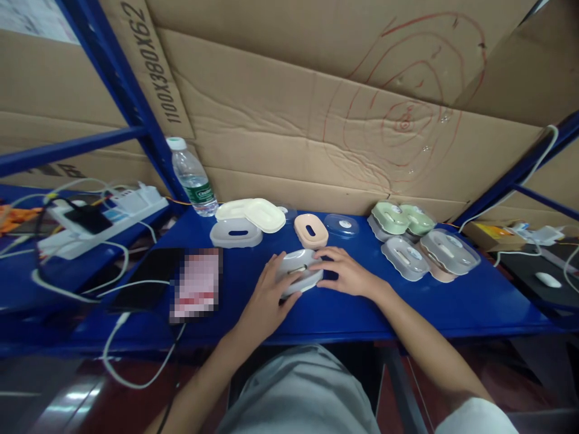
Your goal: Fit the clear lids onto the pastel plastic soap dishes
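A grey oval plastic box (299,269) rests on the blue shelf surface (407,307) in front of me. My left hand (266,295) grips its left side with fingers curled round it. My right hand (346,271) lies over its right side, fingers pressed on its top. Just behind it stands a peach oval box (310,229) with a slot in its top. To the left are a grey slotted box (236,232) and cream lids (256,213).
A water bottle (193,178) stands at the back left. Green, grey and pink boxes (420,241) are stacked at the right. A clear lid (342,225) lies behind. A phone (149,278), cables and a power strip (104,217) sit left. Cardboard (316,90) walls the back.
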`<state>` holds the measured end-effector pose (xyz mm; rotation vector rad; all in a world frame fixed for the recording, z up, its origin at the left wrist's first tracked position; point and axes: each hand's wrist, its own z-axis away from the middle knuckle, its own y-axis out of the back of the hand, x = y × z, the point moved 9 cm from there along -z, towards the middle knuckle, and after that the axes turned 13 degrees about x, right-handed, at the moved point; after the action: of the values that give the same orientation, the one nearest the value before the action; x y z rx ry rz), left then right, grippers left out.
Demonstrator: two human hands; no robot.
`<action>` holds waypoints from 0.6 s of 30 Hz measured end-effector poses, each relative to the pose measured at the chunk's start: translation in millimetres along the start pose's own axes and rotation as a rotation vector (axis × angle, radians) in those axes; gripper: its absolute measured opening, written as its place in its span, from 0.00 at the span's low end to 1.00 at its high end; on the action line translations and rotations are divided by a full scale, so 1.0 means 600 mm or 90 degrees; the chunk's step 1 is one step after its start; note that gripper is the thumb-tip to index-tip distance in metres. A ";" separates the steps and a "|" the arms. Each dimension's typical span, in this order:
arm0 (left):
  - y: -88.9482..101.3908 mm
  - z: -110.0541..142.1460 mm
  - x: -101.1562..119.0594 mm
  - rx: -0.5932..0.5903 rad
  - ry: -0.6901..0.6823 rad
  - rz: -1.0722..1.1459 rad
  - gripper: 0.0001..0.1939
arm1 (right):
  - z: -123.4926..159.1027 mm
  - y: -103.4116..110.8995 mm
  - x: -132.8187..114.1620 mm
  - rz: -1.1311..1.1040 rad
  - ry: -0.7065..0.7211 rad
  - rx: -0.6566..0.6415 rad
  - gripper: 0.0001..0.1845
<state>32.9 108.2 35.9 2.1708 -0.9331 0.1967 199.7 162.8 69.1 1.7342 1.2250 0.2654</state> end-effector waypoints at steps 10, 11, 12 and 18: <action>0.045 0.001 -0.016 -0.065 -0.088 0.001 0.16 | 0.001 -0.017 -0.032 0.003 0.109 0.037 0.24; 0.047 -0.001 -0.018 -0.069 -0.095 0.011 0.16 | 0.002 -0.020 -0.037 0.001 0.120 0.035 0.24; 0.050 -0.003 -0.019 -0.069 -0.096 0.021 0.15 | 0.004 -0.022 -0.041 0.001 0.129 0.034 0.24; 0.043 -0.006 -0.025 -0.076 -0.072 0.069 0.13 | 0.012 -0.032 -0.057 0.031 0.181 0.046 0.23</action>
<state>5.1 107.3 47.6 2.0402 -1.1001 0.0697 176.5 131.1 61.4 1.8349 1.4104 0.5174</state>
